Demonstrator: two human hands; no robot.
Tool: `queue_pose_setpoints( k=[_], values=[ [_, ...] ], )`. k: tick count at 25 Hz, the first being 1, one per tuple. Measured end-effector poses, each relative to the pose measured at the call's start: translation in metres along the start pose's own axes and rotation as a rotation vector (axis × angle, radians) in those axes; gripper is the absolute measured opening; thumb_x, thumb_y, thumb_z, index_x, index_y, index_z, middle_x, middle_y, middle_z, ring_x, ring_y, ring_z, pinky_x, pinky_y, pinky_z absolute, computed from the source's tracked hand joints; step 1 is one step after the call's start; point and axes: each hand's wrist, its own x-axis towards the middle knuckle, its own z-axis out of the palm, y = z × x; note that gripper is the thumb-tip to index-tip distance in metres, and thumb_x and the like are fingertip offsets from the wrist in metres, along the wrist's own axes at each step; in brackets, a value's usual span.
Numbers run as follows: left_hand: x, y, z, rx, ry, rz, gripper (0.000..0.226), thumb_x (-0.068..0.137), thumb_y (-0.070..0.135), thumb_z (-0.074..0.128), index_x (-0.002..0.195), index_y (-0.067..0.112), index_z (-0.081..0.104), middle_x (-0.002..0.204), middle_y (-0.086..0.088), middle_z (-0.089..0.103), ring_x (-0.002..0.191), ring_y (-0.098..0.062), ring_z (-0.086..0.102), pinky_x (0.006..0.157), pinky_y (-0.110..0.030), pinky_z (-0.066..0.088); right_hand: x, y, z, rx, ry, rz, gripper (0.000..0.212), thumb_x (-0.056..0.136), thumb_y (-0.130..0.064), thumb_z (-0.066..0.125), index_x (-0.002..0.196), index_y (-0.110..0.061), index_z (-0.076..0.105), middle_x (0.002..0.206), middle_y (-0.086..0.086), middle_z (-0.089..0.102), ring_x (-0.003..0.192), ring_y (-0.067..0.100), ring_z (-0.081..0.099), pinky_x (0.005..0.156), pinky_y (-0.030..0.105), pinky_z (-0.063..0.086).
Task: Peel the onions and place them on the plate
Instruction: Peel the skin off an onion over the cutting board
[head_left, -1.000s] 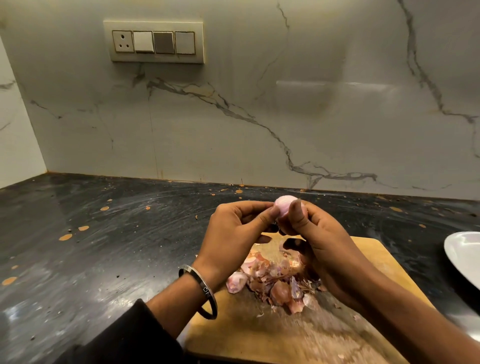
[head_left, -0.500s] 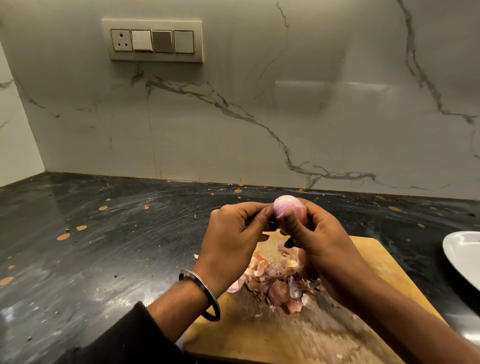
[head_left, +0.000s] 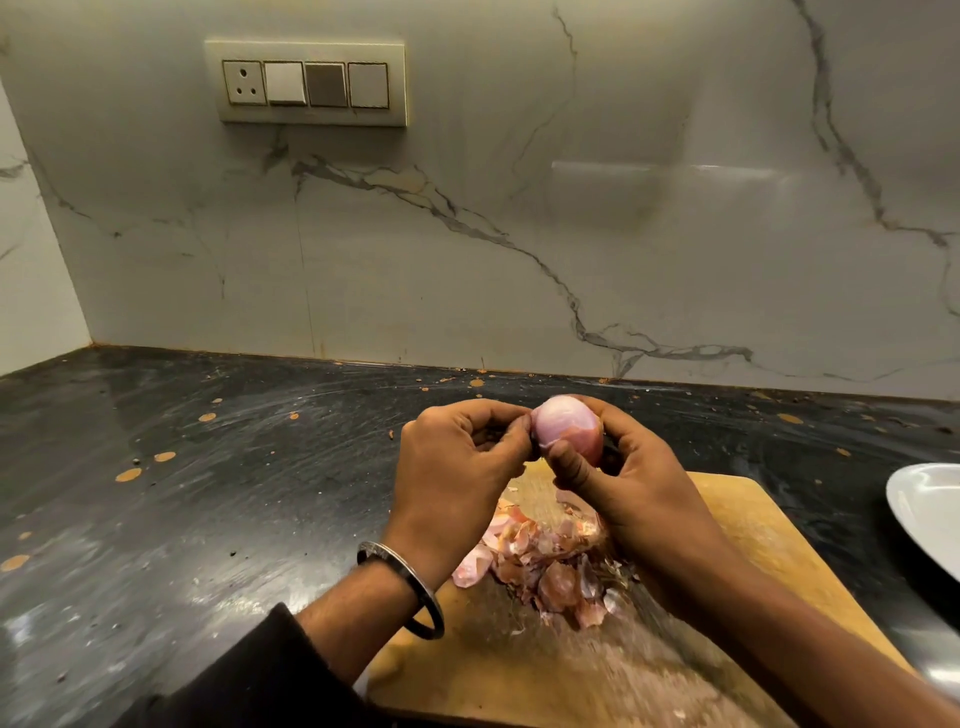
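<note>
A small pink onion (head_left: 563, 426) is held above the far edge of a wooden cutting board (head_left: 753, 540). My right hand (head_left: 639, 499) grips it from the right and below, thumb across its front. Curled fingers of my left hand (head_left: 457, 467) pinch at the onion's left side; whether they hold a strip of skin I cannot tell. A patch of darker skin clings to the onion's right side. Under the hands lies a pile of pink and brown onion peels (head_left: 545, 561) on the board. The white plate (head_left: 930, 519) shows partly at the right edge.
The board lies on a dark stone counter (head_left: 208, 493) with orange specks. A marble backsplash (head_left: 519, 234) rises behind, carrying a socket and switch panel (head_left: 306, 83) at upper left. A metal bangle (head_left: 402, 587) circles my left wrist.
The onion has turned in my right hand and more of its pale surface shows. Both hands have stayed above the board's far edge, my left fingers still working at the onion's left side.
</note>
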Motion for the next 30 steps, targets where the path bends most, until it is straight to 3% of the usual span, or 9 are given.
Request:
queue_pose_setpoints(
  k=[3, 8, 13, 19, 21, 24, 30],
  values=[
    [-0.0018, 0.005, 0.0012, -0.152, -0.051, -0.058, 0.014, 0.082, 0.03, 0.067, 0.094, 0.027, 0.073, 0.084, 0.007, 0.076, 0.079, -0.009, 0.074, 0.061, -0.022, 0.058, 0.0018, -0.0003, -0.0016, 0.029, 0.005, 0.011, 0.072, 0.064, -0.052, 0.074, 0.13, -0.027, 0.059, 0.116, 0.0, 0.069, 0.107, 0.018, 0.067, 0.086, 0.034, 0.059],
    [-0.0015, -0.0007, 0.0035, -0.241, -0.045, -0.164, 0.008, 0.086, 0.014, 0.068, 0.093, 0.014, 0.073, 0.083, -0.002, 0.076, 0.079, -0.014, 0.074, 0.061, -0.023, 0.059, 0.0012, 0.0009, -0.0003, 0.01, 0.008, -0.001, 0.063, 0.066, -0.049, 0.075, 0.125, -0.03, 0.061, 0.11, -0.003, 0.071, 0.099, 0.011, 0.068, 0.08, 0.028, 0.059],
    [-0.0076, -0.0032, 0.0078, -0.014, 0.051, -0.038, 0.004, 0.089, 0.021, 0.069, 0.092, 0.018, 0.07, 0.079, 0.004, 0.072, 0.074, -0.007, 0.072, 0.062, -0.027, 0.06, -0.0007, 0.0028, 0.0015, -0.034, 0.028, -0.008, 0.063, 0.07, -0.047, 0.074, 0.128, -0.026, 0.06, 0.114, -0.001, 0.068, 0.1, 0.012, 0.067, 0.083, 0.032, 0.06],
    [-0.0039, -0.0028, 0.0061, 0.139, 0.078, 0.033, 0.006, 0.089, 0.024, 0.07, 0.088, 0.026, 0.065, 0.078, 0.01, 0.069, 0.072, -0.003, 0.069, 0.064, -0.024, 0.06, -0.002, 0.0025, 0.003, -0.006, -0.007, -0.004, 0.057, 0.071, -0.043, 0.076, 0.124, -0.028, 0.062, 0.113, -0.002, 0.069, 0.096, 0.009, 0.067, 0.073, 0.022, 0.056],
    [-0.003, -0.0033, 0.0054, 0.083, 0.076, -0.019, 0.008, 0.087, 0.03, 0.07, 0.088, 0.023, 0.066, 0.078, 0.007, 0.07, 0.072, -0.005, 0.07, 0.063, -0.024, 0.059, -0.0016, 0.0028, 0.003, 0.017, -0.019, 0.004, 0.056, 0.071, -0.04, 0.076, 0.124, -0.028, 0.062, 0.112, -0.003, 0.069, 0.095, 0.008, 0.068, 0.073, 0.021, 0.056],
    [-0.0021, -0.0017, 0.0052, -0.093, 0.042, -0.14, 0.028, 0.078, 0.042, 0.066, 0.09, 0.017, 0.068, 0.082, 0.001, 0.072, 0.075, -0.009, 0.072, 0.061, -0.024, 0.058, -0.0006, 0.0039, 0.0023, 0.04, -0.01, 0.017, 0.058, 0.07, -0.038, 0.077, 0.125, -0.029, 0.061, 0.112, -0.003, 0.069, 0.098, 0.012, 0.068, 0.076, 0.025, 0.058],
    [-0.003, -0.003, 0.0057, -0.23, -0.036, -0.171, 0.029, 0.078, 0.034, 0.069, 0.1, 0.017, 0.072, 0.092, 0.002, 0.075, 0.087, -0.013, 0.073, 0.066, -0.03, 0.061, 0.0002, 0.0028, 0.0008, 0.024, 0.004, -0.009, 0.061, 0.068, -0.034, 0.079, 0.126, -0.029, 0.061, 0.113, -0.006, 0.068, 0.096, 0.005, 0.068, 0.073, 0.021, 0.057]
  ],
)
